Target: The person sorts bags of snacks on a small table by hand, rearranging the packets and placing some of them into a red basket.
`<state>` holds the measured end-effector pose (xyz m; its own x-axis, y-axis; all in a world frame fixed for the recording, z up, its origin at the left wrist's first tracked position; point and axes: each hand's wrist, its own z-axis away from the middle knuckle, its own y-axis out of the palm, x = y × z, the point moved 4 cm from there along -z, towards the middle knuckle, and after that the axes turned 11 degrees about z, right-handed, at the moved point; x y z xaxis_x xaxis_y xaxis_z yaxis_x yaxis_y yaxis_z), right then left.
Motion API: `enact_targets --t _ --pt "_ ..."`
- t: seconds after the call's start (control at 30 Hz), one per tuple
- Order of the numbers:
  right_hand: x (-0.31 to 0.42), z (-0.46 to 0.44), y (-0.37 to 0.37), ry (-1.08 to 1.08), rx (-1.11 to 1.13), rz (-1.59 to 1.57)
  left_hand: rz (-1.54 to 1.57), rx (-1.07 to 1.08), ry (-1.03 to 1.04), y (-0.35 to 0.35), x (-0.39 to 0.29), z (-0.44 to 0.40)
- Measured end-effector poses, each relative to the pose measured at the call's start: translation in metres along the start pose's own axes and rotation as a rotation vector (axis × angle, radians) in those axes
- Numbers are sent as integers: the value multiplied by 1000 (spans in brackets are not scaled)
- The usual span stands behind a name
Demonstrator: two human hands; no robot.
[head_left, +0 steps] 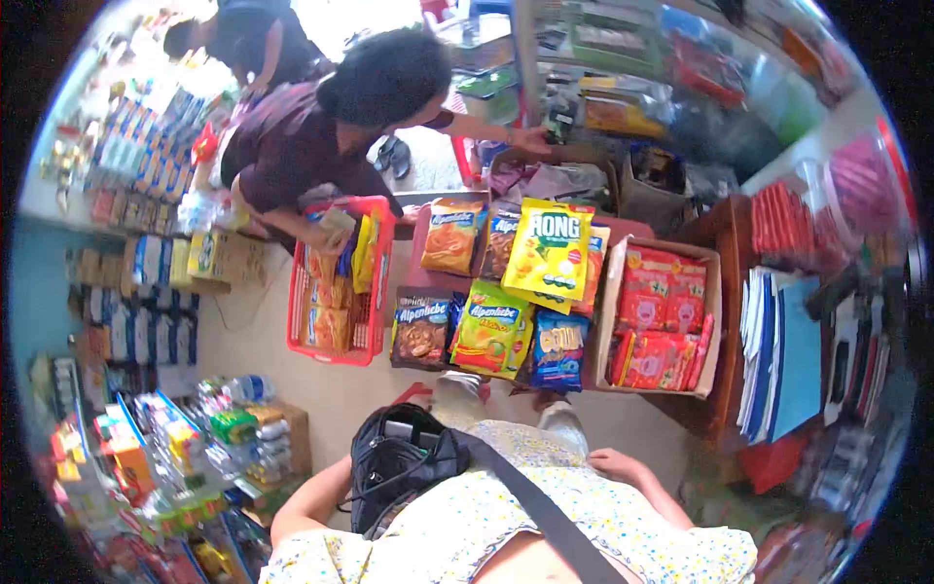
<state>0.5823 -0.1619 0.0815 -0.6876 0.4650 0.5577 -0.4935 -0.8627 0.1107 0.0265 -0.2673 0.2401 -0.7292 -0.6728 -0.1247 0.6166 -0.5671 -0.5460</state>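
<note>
My right hand (621, 466) hangs at my side by the patterned shirt, fingers loosely stretched, holding nothing that I can see. My left forearm (309, 498) runs behind a black bag (401, 457) slung at my front, which hides the left hand. Candy bags lie on a low surface before me: a yellow bag (550, 251) on top, a green Alpenliebe bag (492, 329), a brown Alpenliebe bag (420, 331), an orange Alpenliebe bag (451, 237) and a blue bag (558, 350). Beside them stands a cardboard box (718, 321) of red packets (650, 302).
A co-worker (292, 146) bends over a red basket (377, 341) holding orange candy bags, one arm stretched to a carton (608, 180). Another person (258, 39) stands behind. Stacked goods (165, 448) fill the left. Folders (778, 350) stand by wooden furniture (730, 263) at right.
</note>
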Motion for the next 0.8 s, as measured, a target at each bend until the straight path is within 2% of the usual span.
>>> enact_targets --t 0.03,0.1,0.13,0.2,0.3,0.37,0.43,0.5,0.53,0.63,0.67,0.7,0.73,0.77,0.8 --pt "47 8 -5 38 -1 223 -23 -10 1 -9 -4 -2" --pt "49 -43 13 -106 105 435 -67 -37 5 -24 -12 -7" --pt "83 -45 14 -124 193 570 -90 -49 16 -31 -15 -9" --pt "86 -95 36 -231 202 460 -127 -76 45 -47 -22 -22" --pt "73 -214 88 -277 -60 588 -172 -114 112 -69 -29 -62" --pt "77 -274 132 -335 -330 709 -181 -138 155 -74 -40 -95" --pt "81 -321 182 -366 -614 831 -164 -176 198 -65 -52 -138" --pt "82 -355 224 -371 -781 885 -150 -178 202 -55 -51 -165" --pt "85 -370 233 -380 -758 865 -141 -187 201 -52 -48 -174" --pt "94 -408 270 -486 -229 611 -101 -189 191 -36 -40 -184" --pt "114 -380 245 -386 -4 485 -97 -188 175 -34 -33 -183" --pt "102 -393 265 -387 6 478 -81 -191 177 -27 -33 -188" --pt "74 -420 296 -474 -108 396 -72 -195 175 -23 -30 -189" --pt "60 -433 308 -561 -224 316 -62 -196 169 -18 -29 -191" --pt "68 -424 298 -563 -220 325 -61 -194 160 -17 -26 -191"
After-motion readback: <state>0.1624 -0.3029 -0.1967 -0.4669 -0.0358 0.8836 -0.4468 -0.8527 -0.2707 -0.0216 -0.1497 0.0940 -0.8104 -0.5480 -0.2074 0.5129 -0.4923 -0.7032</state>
